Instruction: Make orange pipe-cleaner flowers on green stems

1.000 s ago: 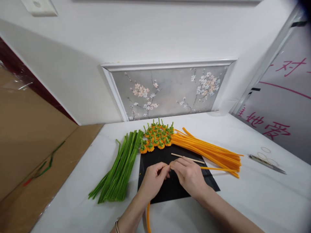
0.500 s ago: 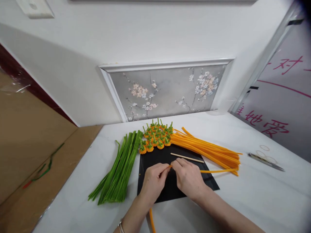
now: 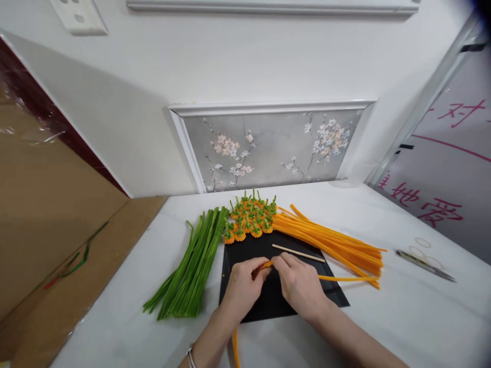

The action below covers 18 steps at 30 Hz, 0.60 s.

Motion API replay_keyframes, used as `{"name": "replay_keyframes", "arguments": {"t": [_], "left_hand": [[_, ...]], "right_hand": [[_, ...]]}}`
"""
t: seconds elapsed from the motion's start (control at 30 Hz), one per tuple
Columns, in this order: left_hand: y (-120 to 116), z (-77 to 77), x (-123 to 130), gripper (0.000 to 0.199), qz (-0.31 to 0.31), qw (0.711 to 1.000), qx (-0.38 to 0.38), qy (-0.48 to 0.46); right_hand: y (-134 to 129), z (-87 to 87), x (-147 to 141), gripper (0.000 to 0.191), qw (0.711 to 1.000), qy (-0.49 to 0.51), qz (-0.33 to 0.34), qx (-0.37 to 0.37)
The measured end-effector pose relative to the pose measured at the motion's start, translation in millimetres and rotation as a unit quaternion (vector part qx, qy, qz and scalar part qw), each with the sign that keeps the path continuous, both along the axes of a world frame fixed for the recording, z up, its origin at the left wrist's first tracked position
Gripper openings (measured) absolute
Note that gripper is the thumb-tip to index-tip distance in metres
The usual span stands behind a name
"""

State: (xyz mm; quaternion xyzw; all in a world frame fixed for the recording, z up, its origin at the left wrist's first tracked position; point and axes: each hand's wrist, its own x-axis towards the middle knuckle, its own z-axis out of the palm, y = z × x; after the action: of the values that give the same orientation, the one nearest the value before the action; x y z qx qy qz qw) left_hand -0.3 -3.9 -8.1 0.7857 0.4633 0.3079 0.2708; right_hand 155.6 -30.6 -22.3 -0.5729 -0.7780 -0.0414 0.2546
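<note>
Over the black mat, both hands pinch an orange pipe cleaner. My left hand has thumb and forefinger closed on it, and a short orange piece shows above the thumb. Close beside it, my right hand is closed with its fingertips on the same spot. One orange strand runs out to the right from under the right hand, another hangs below the left wrist. How they join is hidden by the fingers. A thin wooden stick lies on the mat just beyond the right hand.
Several small orange pumpkins with green stems stand behind the mat. Green pipe cleaners lie left, an orange bundle right. Farther right are a slim pointed metal tool and rubber bands. Cardboard borders the table's left.
The camera view has shifted slightly, so the scene sits a little further right. More of the orange piece now shows between the hands; both keep their pinch.
</note>
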Motion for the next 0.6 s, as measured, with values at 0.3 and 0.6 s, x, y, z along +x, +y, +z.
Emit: {"name": "replay_keyframes", "arguments": {"t": [0.3, 0.6], "left_hand": [[9, -3.7, -6, 0.025, 0.010, 0.999, 0.039, -0.026], [12, -8.8, -9, 0.019, 0.037, 0.998, 0.051, -0.014]], "right_hand": [[1, 12.2, 14, 0.013, 0.998, -0.060, 0.007, 0.003], [0, 18.1, 31, 0.016, 0.989, -0.025, -0.002, -0.147]]}}
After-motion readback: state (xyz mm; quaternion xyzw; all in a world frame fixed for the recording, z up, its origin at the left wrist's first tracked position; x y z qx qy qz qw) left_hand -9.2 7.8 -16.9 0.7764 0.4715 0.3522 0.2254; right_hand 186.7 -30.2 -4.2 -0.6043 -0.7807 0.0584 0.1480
